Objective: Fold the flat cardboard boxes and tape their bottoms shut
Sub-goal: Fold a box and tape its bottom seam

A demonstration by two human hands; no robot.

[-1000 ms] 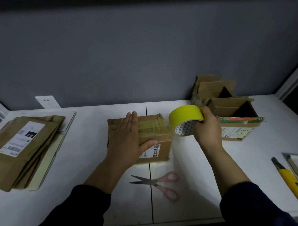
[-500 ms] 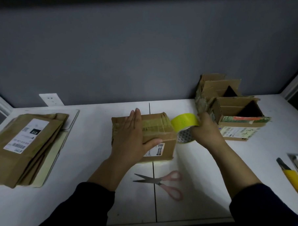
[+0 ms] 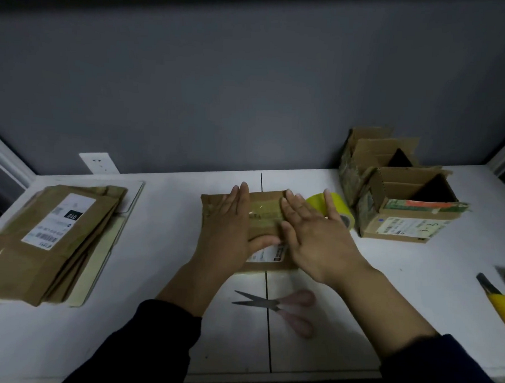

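On the table (image 3: 155,274), left hand (image 3: 229,228) and right hand (image 3: 316,237) press flat on the brown taped box (image 3: 264,218).

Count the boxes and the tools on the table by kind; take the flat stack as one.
Set-up boxes: 3, the middle box and two open boxes
Flat-box stack: 1
Tape roll: 1
Scissors: 1
Knife: 1
Total: 7
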